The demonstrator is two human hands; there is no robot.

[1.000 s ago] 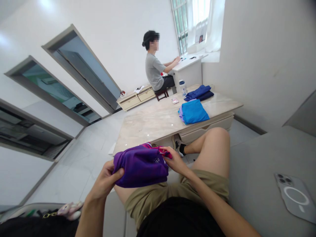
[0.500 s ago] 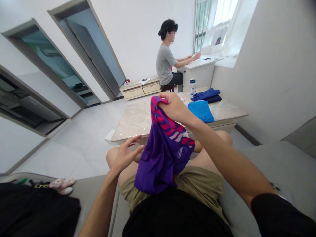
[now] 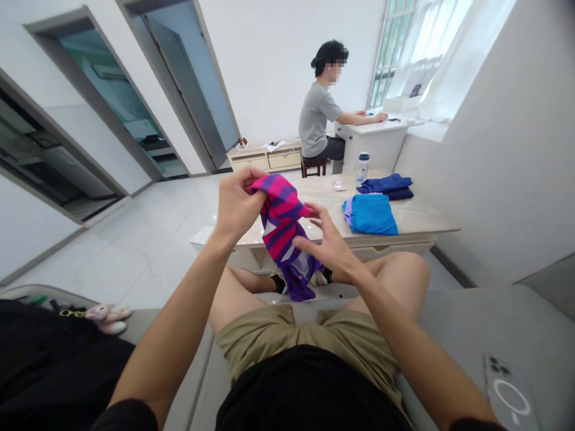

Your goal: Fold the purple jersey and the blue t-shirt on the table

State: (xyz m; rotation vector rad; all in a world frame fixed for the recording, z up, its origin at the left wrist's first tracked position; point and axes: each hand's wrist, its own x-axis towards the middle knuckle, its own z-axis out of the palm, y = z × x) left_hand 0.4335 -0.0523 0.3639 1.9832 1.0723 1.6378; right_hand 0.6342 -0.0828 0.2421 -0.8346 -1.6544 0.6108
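1. One purple-and-pink garment (image 3: 282, 222), the piece in hand, hangs bunched at the centre of the frame, above the wearer's knees.
2. Two hands are at it. The left hand (image 3: 241, 202) pinches its upper edge, left of centre; the right hand (image 3: 330, 242), just right of centre, is loosely spread, thumb apart from the fingers, fingertips at the garment's edge.
3. Two folded stacks lie right of centre on one pale table (image 3: 424, 220): a bright blue stack (image 3: 375, 214) with lilac cloth at its left, and a navy stack (image 3: 386, 184) behind it.
4. One bottle (image 3: 362, 167) and one small pink item (image 3: 339, 186) are near them.
5. One phone (image 3: 510, 389) lies at lower right; one plush toy (image 3: 108, 316) sits at lower left beside black cloth (image 3: 45, 365).
6. One other person (image 3: 318, 120) sits at a white desk (image 3: 372, 140), upper right of centre.
7. Half a second ago the right hand gripped the garment's top and the left was free; those roles have swapped. Both stacks remain on the table.
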